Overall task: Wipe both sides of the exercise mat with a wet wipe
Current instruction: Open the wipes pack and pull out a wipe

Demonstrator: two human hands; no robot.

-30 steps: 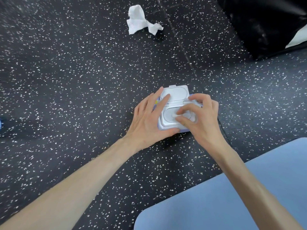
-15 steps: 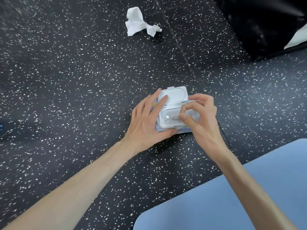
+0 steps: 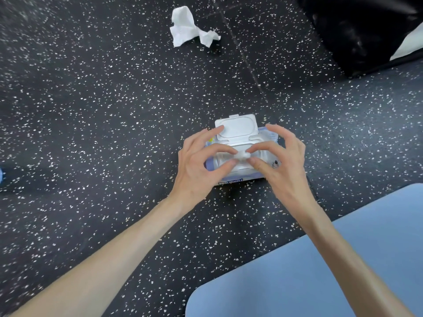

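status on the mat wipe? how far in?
Done: wipe pack lid flipped open; a crumpled wipe already lies on the floor. In hand: left hand and right hand pinch a fresh wipe tip at the opening. Left: pull it free and wipe the blue mat; nothing touches it.

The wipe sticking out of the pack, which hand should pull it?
Probably the right hand: its thumb and forefinger already pinch the wipe. The left hand could steady the pack.
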